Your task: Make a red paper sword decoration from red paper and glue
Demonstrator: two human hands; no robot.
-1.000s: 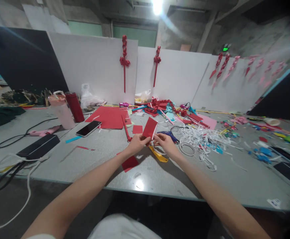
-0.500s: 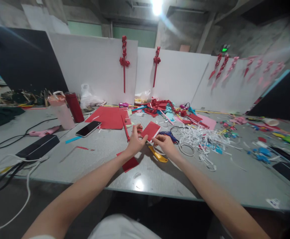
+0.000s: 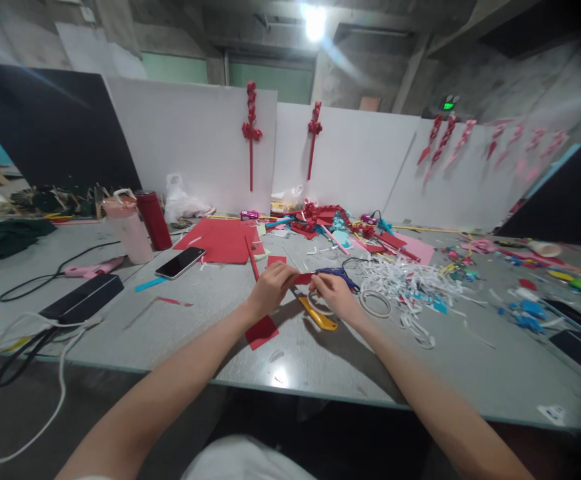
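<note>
Between my hands, a small piece of red paper point(image 3: 302, 279) is held above the table, seen nearly edge-on. My left hand point(image 3: 274, 287) pinches its left end, and my right hand point(image 3: 331, 291) grips the right end with the fingertips. Just below lies a yellow utility knife point(image 3: 319, 315), beside a roll of tape point(image 3: 322, 303) partly hidden by my right hand. Another red paper piece point(image 3: 262, 332) rests under my left wrist. Behind my left hand are a red strip point(image 3: 251, 257) and a small red paper square point(image 3: 276, 261).
A phone point(image 3: 180, 263), a large red sheet point(image 3: 220, 240), two bottles and a pink glue gun point(image 3: 94, 267) are on the left. Right of my hands lie a second tape roll point(image 3: 375, 303) and a heap of white paper strips point(image 3: 405, 280). Red paper ornaments point(image 3: 251, 133) hang on white boards.
The red paper has tipped from showing its broad face to nearly edge-on. My left fingers, spread before, have closed on its left end. A small red square behind is now uncovered.
</note>
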